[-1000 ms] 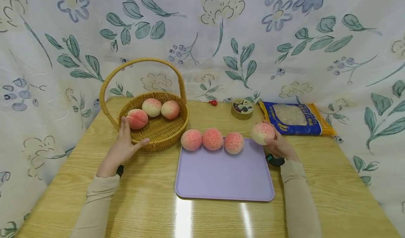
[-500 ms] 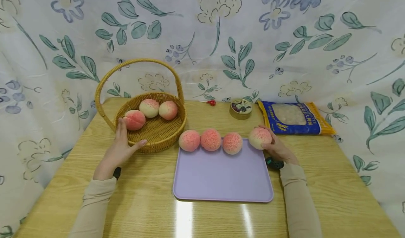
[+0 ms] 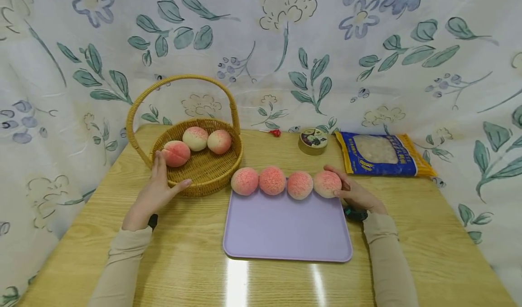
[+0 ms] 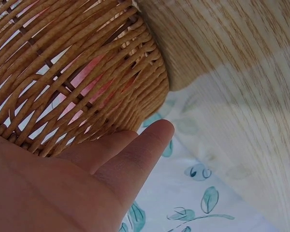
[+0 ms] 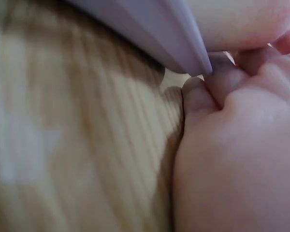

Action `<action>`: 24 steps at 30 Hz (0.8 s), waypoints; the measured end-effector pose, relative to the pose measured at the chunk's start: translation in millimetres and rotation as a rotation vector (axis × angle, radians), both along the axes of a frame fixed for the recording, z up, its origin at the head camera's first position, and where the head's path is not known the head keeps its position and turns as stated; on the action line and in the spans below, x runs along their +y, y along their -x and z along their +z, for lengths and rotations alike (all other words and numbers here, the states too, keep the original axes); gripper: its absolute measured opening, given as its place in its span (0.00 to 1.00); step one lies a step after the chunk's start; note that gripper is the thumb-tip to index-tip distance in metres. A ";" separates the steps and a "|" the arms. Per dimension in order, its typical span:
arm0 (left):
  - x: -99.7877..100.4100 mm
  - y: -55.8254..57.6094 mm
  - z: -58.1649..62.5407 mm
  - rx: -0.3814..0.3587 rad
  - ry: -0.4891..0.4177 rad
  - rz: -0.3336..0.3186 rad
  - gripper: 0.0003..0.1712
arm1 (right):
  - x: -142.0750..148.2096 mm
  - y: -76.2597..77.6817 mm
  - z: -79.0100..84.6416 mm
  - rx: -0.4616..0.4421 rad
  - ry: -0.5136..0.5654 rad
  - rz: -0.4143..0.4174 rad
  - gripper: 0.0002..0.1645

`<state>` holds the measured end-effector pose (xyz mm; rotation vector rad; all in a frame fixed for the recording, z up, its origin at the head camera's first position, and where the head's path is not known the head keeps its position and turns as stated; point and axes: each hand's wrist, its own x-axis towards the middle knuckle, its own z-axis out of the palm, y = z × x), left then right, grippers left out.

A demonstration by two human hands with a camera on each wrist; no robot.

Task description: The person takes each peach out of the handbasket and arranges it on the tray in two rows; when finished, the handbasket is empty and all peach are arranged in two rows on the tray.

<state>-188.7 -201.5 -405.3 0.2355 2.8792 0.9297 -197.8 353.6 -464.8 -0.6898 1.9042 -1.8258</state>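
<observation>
Along the back edge of a lilac tray [image 3: 285, 234] stands a row of peaches. My right hand [image 3: 359, 194] holds the rightmost peach [image 3: 327, 183] at the row's end, thumb at its near right side and a finger behind it. Three more peaches sit in a wicker basket [image 3: 204, 173] at the left: a redder peach [image 3: 176, 153], a paler peach [image 3: 195, 138] and another peach [image 3: 219, 142]. My left hand [image 3: 154, 193] rests against the basket's left front side, its fingers and thumb extended; the left wrist view shows the straight fingers along the weave [image 4: 87, 92].
Behind the tray stands a round tin [image 3: 313, 141] with a patterned lid. A blue and yellow packet [image 3: 381, 155] lies at the back right. A small red object [image 3: 275, 133] lies near the floral cloth [image 3: 261, 71] at the back of the wooden table [image 3: 187, 261].
My right hand has moved left and slightly down with the peach, which now sits at the tray's back right corner beside the others. My left hand stays at the basket.
</observation>
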 end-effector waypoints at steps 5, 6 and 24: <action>-1.3 0.4 1.3 0.003 0.007 0.000 0.66 | 0.5 2.4 2.2 -0.019 0.003 0.028 0.47; -1.4 0.2 1.5 0.003 0.009 0.000 0.66 | 1.5 3.2 2.9 -0.023 0.006 0.033 0.46; -2.9 2.9 0.5 0.020 0.010 -0.005 0.67 | -80.1 69.2 100.0 0.038 0.202 0.223 0.45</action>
